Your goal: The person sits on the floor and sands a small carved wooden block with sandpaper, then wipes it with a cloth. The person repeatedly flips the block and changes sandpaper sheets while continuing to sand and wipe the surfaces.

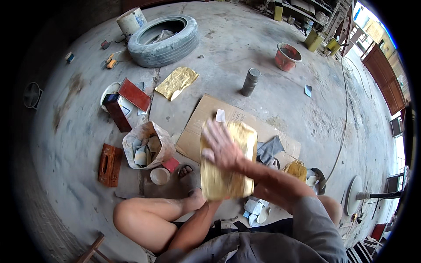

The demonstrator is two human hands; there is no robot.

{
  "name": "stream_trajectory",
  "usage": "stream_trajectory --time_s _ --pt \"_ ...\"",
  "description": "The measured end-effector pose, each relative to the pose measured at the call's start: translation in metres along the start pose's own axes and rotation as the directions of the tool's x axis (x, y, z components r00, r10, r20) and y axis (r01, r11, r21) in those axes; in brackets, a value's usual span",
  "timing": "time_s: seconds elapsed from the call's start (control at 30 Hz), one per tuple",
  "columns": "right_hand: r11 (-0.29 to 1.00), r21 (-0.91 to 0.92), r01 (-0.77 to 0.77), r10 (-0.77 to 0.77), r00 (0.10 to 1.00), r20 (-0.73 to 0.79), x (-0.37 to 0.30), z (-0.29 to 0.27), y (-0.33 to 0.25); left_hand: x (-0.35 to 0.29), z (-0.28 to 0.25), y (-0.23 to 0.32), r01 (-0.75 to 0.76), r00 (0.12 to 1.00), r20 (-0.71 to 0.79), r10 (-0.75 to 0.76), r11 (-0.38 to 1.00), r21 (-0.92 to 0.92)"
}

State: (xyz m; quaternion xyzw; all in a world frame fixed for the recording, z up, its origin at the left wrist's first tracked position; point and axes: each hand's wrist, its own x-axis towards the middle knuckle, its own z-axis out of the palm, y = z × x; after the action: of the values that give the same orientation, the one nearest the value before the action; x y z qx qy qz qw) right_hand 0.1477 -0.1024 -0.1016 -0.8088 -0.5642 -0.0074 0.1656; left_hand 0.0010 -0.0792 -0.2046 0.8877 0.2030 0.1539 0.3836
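Observation:
A gold-coloured, shiny rectangular piece with rounded corners (pixel 228 182) is held up in front of my lap, above a flattened cardboard sheet (pixel 197 120). My right hand (pixel 219 144) lies flat over its upper left part, fingers stretched out and slightly blurred. From below, my left forearm reaches to the piece's near end, where only a bit of my left hand (pixel 214 203) shows; the fingers are hidden behind it. Right of the piece, a dark grey cloth (pixel 269 149) rests on the cardboard. A small white paper (pixel 220 115) lies just beyond my right fingertips.
To the left stand a white tub of scraps (pixel 149 160), a brown wooden piece with a slot (pixel 109 165) and a round white lid (pixel 160 176). Farther off are crumpled gold paper (pixel 177 82), a tyre (pixel 163 50), a dark cylinder (pixel 251 82) and a red bucket (pixel 286 63).

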Motion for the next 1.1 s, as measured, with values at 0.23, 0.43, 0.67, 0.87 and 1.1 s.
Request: stream_trajectory --time_s 0.23,0.43,0.67,0.87,1.1 --pt "0.985 -0.042 -0.169 0.163 0.979 -0.123 0.026 0.0 0.057 0.002 0.014 0.009 -0.082 0.997 0.0 0.082 0.997 -0.012" --pt "0.978 0.127 0.167 -0.174 0.984 0.043 -0.015 -0.002 -0.014 -0.001 -0.006 -0.004 -0.077 0.996 -0.03 0.079 0.995 0.064" --pt "0.998 -0.03 -0.055 0.054 0.998 -0.025 -0.001 0.001 0.019 0.001 0.0 -0.002 -0.099 0.995 -0.024 0.101 0.993 0.065" --pt "0.991 -0.031 -0.127 0.125 0.989 -0.077 0.003 -0.011 0.042 0.006 0.008 0.001 -0.123 0.992 -0.024 0.125 0.99 0.071" --pt "0.987 0.119 0.105 -0.11 0.993 0.036 -0.047 -0.002 -0.013 0.006 -0.01 0.002 -0.124 0.992 -0.011 0.125 0.991 0.052"
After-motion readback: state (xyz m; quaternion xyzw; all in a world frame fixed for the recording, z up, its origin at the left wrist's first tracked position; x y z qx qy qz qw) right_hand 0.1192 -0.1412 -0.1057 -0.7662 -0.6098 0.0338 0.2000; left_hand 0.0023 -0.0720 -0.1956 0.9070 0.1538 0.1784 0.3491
